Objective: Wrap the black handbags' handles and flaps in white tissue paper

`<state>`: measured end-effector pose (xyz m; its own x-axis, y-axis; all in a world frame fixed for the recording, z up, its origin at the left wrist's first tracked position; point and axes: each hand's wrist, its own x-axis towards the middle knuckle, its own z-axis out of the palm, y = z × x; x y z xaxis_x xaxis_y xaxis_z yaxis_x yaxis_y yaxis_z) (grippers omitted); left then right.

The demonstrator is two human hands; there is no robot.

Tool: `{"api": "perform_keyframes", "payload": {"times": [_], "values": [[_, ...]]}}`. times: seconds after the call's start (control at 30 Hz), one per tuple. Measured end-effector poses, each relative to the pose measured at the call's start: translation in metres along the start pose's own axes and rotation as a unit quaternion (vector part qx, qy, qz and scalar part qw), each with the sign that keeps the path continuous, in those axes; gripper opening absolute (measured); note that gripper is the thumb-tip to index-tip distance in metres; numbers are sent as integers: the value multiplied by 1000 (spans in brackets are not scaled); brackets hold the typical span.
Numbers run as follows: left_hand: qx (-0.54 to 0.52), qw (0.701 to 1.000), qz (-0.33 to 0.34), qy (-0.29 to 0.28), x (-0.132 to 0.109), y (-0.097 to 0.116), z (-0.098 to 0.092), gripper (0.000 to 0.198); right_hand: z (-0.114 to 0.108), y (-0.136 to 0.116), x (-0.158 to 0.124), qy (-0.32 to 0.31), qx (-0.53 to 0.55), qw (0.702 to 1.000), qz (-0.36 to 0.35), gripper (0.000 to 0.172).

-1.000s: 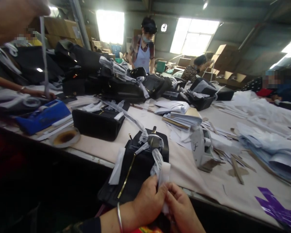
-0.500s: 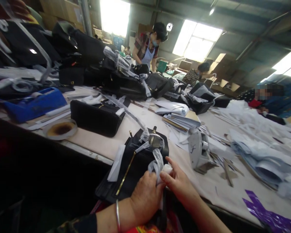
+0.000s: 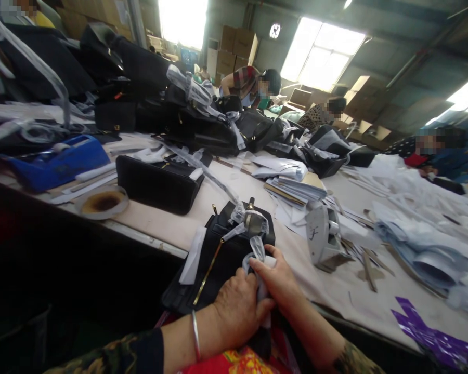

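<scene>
A black handbag (image 3: pixel 234 254) with a gold zipper lies at the table's front edge, partly overhanging it. White plastic wrapping (image 3: pixel 257 248) runs over its strap and metal fittings. My left hand (image 3: pixel 237 306), a bangle on its wrist, is closed around the wrapped strap at the bag's near right side. Just beside it, my right hand (image 3: pixel 281 278) grips the same wrapped strap with thumb and fingers. The strap's lower part is mostly hidden by both hands. A folded white paper strip (image 3: pixel 194 255) sticks out at the bag's left.
Another black bag (image 3: pixel 159 184) and a tape roll (image 3: pixel 103 202) lie to the left, near a blue bin (image 3: pixel 58 161). A white tape dispenser (image 3: pixel 322 236) and a paper stack (image 3: pixel 296 187) stand right. More black bags (image 3: pixel 195 130) are piled behind; co-workers (image 3: pixel 249 85) are beyond.
My right hand's fingers have closed onto the wrapped strap, where they were more spread before. My left hand's thumb has shifted outward along it. A co-worker at the back has bent lower.
</scene>
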<state>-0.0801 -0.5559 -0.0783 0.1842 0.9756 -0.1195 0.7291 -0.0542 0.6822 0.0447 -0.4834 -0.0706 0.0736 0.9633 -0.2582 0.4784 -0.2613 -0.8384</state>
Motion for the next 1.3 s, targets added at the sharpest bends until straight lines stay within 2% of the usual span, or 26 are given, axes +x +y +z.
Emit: {"api": "perform_keyframes", "payload": {"times": [0.13,0.27,0.33,0.4,0.5,0.6,0.73,0.8,0.87,0.93,1.0,1.07,1.13,1.2,1.3], "values": [[15,1000,3,4,1,-2,0,54,5,-4,-2,17,-19,1000,-5,65],[-119,993,1,27,3,-4,-5,40,10,-2,-5,26,6,999,-27,57],[-226,973,-31,28,5,-1,-7,35,12,0,-7,31,5,999,-42,55],[-333,941,-56,20,7,5,-7,36,14,0,-9,40,2,998,-51,55],[-434,899,-52,17,9,11,-2,34,14,0,-11,55,-1,997,-54,58],[-440,897,-21,28,8,10,5,32,14,-1,-13,71,-1,996,-46,61],[-388,921,26,26,6,5,8,33,12,-1,-16,68,23,997,-31,67],[-381,924,32,26,5,5,7,33,7,1,-18,35,73,996,-26,70],[-408,912,21,25,5,5,6,31,-2,6,-19,-51,151,987,-34,70],[-480,877,-10,-21,5,4,8,29,-16,13,-19,-152,233,960,-31,65],[-584,805,-44,-100,6,1,12,35,-29,21,-15,-208,275,939,-14,61],[-678,716,-65,-150,7,-2,17,42,-40,28,-10,-220,261,940,-3,59],[-734,656,-77,-159,7,-5,19,41,-45,32,-5,-209,185,960,-25,53],[-756,627,-85,-166,8,-5,19,37,-46,31,-3,-184,77,977,-69,45],[-762,613,-83,-189,8,-4,15,36,-42,23,-2,-151,-63,977,-140,26]]}}
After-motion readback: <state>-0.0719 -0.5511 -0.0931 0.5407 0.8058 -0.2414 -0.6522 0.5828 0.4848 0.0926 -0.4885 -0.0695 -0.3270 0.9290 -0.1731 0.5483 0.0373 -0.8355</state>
